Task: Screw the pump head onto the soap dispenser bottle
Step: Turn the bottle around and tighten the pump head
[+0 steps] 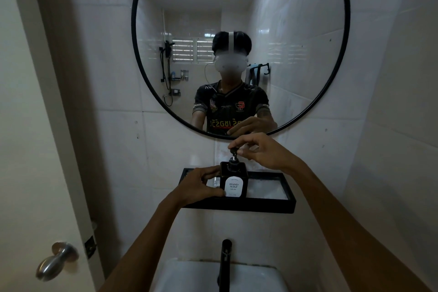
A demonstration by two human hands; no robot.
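A square black soap dispenser bottle (234, 181) with a white "HAND SOAP" label stands upright on a black wall shelf (267, 206). My left hand (199, 185) wraps around the bottle's left side and holds it. The black pump head (233, 153) sits on the bottle's neck, its collar at the shoulder. My right hand (258, 150) comes from the right, and its fingertips pinch the top of the pump head. The nozzle is mostly hidden under those fingers.
A round black-framed mirror (346, 38) hangs just above the shelf and reflects a person wearing a headset. Below the shelf are a black faucet (224, 261) and a white basin (213, 277). A door with a metal knob (57, 259) stands at the left.
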